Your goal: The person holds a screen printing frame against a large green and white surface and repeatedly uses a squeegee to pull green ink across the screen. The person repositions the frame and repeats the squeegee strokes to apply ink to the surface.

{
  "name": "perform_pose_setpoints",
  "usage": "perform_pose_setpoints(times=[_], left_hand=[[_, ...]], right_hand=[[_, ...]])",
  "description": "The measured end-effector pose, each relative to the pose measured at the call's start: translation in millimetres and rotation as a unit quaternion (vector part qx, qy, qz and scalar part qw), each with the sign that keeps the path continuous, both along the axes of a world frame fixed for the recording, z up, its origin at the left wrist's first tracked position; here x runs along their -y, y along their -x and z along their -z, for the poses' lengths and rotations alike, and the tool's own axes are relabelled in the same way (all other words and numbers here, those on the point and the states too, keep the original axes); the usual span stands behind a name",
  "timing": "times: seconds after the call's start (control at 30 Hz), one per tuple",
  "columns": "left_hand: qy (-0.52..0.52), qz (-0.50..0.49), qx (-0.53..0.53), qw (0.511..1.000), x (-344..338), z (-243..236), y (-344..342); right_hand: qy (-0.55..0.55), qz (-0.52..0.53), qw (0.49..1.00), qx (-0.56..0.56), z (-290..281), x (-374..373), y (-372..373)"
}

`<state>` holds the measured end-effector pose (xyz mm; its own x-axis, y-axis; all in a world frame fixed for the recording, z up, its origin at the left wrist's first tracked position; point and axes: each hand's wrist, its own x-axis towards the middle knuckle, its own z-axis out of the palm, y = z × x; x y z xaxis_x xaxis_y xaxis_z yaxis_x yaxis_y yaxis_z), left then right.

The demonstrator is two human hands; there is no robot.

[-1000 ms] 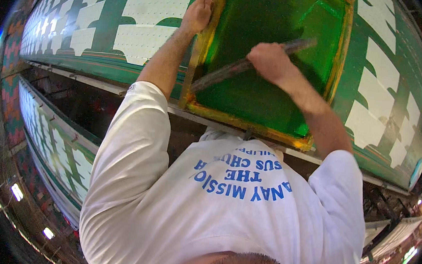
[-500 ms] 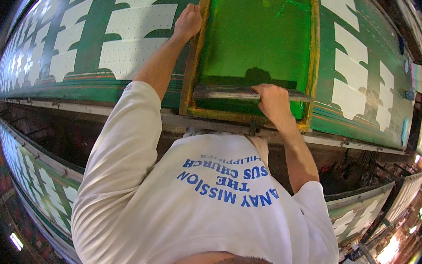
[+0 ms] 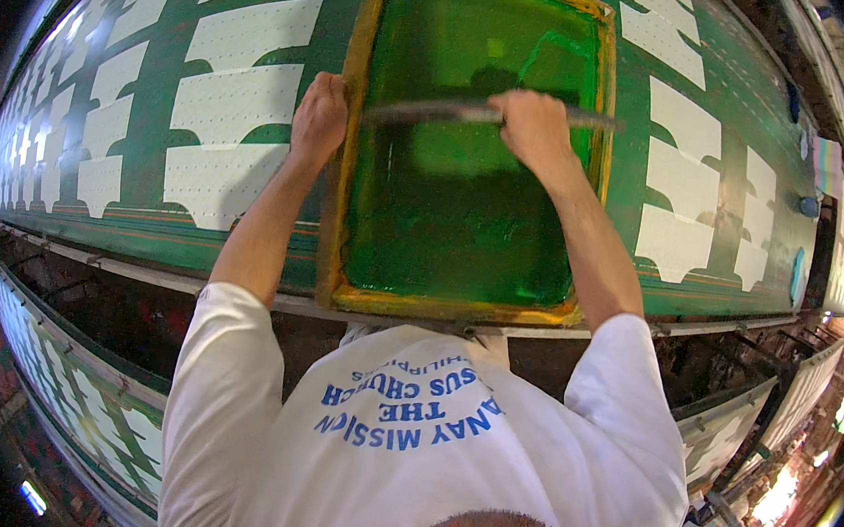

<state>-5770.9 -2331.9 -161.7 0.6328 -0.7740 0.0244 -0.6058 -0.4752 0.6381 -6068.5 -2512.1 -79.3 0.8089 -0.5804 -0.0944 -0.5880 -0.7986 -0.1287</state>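
Note:
A screen-printing frame [image 3: 344, 186] with yellow-stained wooden sides lies flat on the long green table. Its mesh [image 3: 444, 235] looks green, and a brighter green streak shows toward the far right corner. My left hand [image 3: 321, 119] is closed on the frame's left side rail, fingers curled at its outer edge. Inside the frame, my right hand [image 3: 534, 128] grips a long squeegee [image 3: 415, 112], which spans nearly the whole width and is slightly blurred. The squeegee's lower edge against the mesh is hard to make out.
White cut fabric pieces [image 3: 238, 127] lie in rows on the green table [image 3: 153, 130] left of the frame, with more fabric pieces [image 3: 681, 176] to its right. Behind me runs another table [image 3: 100, 381] with similar pieces. A small blue object [image 3: 808, 206] sits toward the right end.
My right hand has pushed the squeegee away from me, from the frame's near end to beyond its middle. My left hand keeps its hold on the side rail. The view has shifted.

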Motion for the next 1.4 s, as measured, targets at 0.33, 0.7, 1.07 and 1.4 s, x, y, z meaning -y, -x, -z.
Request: perform_pose_setpoints(times=[0.33, 0.7, 1.07, 1.4], left_hand=[[-0.054, -0.032, 0.02, 0.998, 3.6, -28.4, 15.1], [-0.007, 0.007, 0.056, 0.998, 1.3, -22.5, 10.6], [0.008, 0.121, 0.179, 0.976, 1.7, 29.8, -25.9], [-0.019, 0.127, 0.329, 0.936, 15.1, 42.0, -28.6]], right_hand=[[0.148, 0.023, 0.984, 0.096, 48.2, 183.6, -81.1], [0.089, 0.127, 0.986, 0.065, 51.1, 197.7, -84.3], [-0.002, 0.253, 0.967, 0.03, 18.7, -61.8, 21.0], [-0.066, 0.16, 0.985, 0.011, 7.8, -221.0, 100.5]])
